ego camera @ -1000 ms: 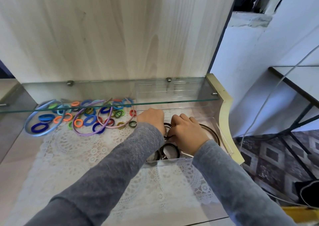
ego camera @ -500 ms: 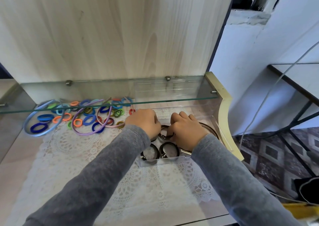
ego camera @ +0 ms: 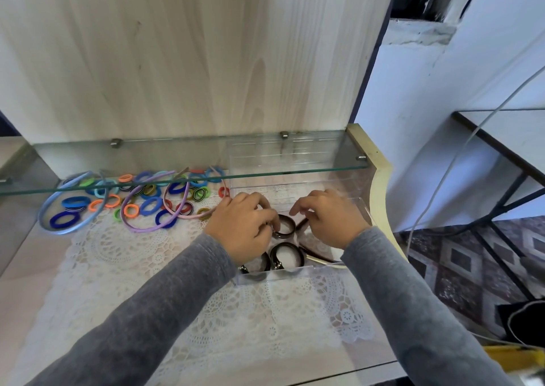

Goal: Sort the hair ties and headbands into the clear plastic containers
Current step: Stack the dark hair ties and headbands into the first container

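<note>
A clear plastic container stands on the lace cloth at the right, under the glass shelf. Inside lie black hair ties with metal charms and a dark headband. My left hand reaches in from the left and pinches another black hair tie at its metal charm. Over the container's right half, my right hand hovers above the headband with loosely curled fingers and a free thumb. No object shows in it. A pile of coloured hair ties lies to the left with blue, purple and pink headbands.
The glass shelf hangs low over the back of the surface. Behind the container stands another clear box. A cream side panel bounds the right. The white lace cloth covers the surface in front. A cable hangs further right.
My two hands were close together on the black hair tie. My right hand has drawn away to the right, and my left hand still holds the tie.
</note>
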`<action>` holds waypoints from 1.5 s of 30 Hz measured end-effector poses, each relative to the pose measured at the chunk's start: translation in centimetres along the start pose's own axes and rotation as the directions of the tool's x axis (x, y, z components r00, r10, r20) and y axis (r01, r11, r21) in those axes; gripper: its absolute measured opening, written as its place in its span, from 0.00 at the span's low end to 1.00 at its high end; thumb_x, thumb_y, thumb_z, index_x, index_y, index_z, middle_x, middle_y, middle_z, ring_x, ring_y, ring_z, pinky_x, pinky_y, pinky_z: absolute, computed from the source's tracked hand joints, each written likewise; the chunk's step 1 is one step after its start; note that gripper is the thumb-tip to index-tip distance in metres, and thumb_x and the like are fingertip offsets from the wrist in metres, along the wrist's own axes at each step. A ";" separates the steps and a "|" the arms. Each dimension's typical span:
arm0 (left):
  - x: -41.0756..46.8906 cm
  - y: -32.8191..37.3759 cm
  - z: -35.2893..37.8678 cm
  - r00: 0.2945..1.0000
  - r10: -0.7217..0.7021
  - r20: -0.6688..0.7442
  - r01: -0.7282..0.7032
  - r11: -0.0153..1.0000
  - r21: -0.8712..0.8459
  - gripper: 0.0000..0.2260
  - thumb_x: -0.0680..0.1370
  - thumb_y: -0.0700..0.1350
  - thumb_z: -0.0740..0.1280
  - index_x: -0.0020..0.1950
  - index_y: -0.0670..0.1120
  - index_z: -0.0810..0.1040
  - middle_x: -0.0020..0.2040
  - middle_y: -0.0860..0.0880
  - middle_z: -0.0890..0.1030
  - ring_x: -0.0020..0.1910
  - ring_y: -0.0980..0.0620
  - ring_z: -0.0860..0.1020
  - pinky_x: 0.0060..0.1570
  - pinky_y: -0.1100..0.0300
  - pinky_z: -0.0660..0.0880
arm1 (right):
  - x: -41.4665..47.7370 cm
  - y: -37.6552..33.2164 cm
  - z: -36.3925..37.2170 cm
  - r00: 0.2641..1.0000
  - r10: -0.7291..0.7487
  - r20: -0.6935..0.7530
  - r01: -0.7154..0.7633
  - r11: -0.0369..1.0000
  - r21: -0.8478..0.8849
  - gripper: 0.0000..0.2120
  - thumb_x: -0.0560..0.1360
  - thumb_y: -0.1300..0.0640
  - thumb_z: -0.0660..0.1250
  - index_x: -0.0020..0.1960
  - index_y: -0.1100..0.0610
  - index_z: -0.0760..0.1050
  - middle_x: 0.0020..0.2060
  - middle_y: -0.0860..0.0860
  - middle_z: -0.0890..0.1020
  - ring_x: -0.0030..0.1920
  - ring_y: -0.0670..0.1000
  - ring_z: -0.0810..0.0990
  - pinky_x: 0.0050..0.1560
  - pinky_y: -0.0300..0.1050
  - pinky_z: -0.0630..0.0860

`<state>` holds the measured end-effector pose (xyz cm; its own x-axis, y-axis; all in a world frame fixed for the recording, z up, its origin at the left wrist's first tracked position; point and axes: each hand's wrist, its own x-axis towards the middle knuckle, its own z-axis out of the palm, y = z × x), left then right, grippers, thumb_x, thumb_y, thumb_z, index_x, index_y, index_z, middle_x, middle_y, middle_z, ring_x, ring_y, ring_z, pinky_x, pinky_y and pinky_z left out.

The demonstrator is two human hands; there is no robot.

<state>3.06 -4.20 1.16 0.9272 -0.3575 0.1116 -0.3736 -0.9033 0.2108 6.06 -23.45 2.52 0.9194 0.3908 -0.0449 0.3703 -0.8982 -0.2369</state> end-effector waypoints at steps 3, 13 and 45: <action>-0.3 0.0 0.5 1.000 0.011 -0.008 -0.011 0.999 0.045 0.21 0.71 0.55 0.48 0.48 0.59 0.80 0.57 0.59 0.73 0.57 0.54 0.69 0.57 0.52 0.64 | -0.1 -0.5 0.5 1.000 -0.018 0.015 0.018 0.999 -0.030 0.19 0.73 0.62 0.60 0.56 0.42 0.76 0.55 0.47 0.75 0.57 0.51 0.69 0.59 0.50 0.67; -0.5 0.3 0.8 0.999 -0.023 0.043 0.018 0.994 0.108 0.30 0.66 0.58 0.41 0.51 0.61 0.81 0.60 0.59 0.73 0.60 0.55 0.69 0.59 0.52 0.60 | 0.5 -0.7 2.3 0.999 0.023 -0.032 -0.025 0.996 -0.083 0.18 0.69 0.61 0.61 0.54 0.43 0.67 0.50 0.43 0.79 0.55 0.51 0.70 0.55 0.51 0.63; 0.1 -0.3 0.9 0.991 -0.096 0.089 0.105 0.988 -0.116 0.11 0.70 0.51 0.48 0.48 0.53 0.64 0.40 0.56 0.76 0.47 0.52 0.71 0.54 0.52 0.60 | -0.2 -1.3 2.3 0.992 -0.046 -0.118 0.023 0.982 -0.187 0.18 0.71 0.61 0.61 0.54 0.41 0.77 0.55 0.44 0.73 0.56 0.51 0.69 0.54 0.50 0.62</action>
<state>3.33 -4.21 0.19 0.9573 -0.2892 0.0044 -0.2741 -0.9024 0.3323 5.03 -21.87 0.62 0.9108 0.4050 0.0804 0.4096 -0.9108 -0.0521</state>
